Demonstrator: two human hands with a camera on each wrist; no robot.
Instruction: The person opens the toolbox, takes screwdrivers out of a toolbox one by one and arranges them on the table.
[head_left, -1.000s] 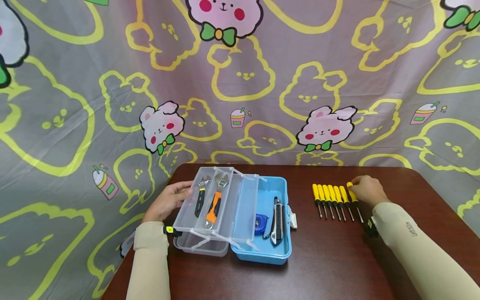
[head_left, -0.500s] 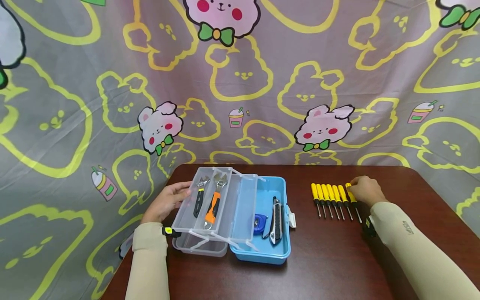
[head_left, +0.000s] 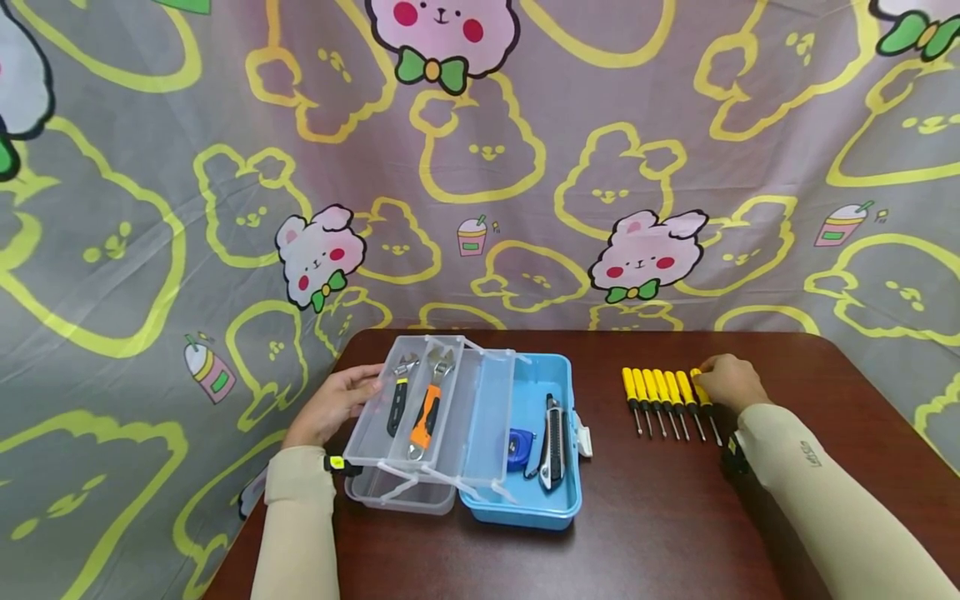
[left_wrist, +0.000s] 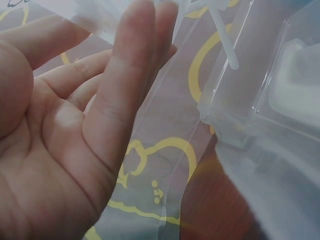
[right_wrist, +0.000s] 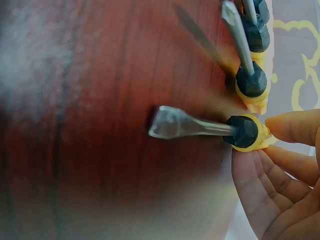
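Note:
My right hand pinches the yellow handle of a screwdriver at the right end of a row. Its shaft has a wide flat tip, and thumb and fingers meet around the handle in the right wrist view. Several more yellow-handled screwdrivers lie side by side just left of it. My left hand rests with fairly straight fingers against the left side of the clear upper tray of an open blue toolbox. Part of its fingers is hidden by the tray.
Two adjustable wrenches, one black-handled and one orange-handled, lie in the upper tray. Inside the blue base are a utility knife and a blue tape measure. A white latch sticks out right. A patterned cloth hangs behind the table.
The pinched screwdriver has shifted very slightly left, closer to the row, with my right hand. My left hand stays at the tray, and the view has drifted a little.

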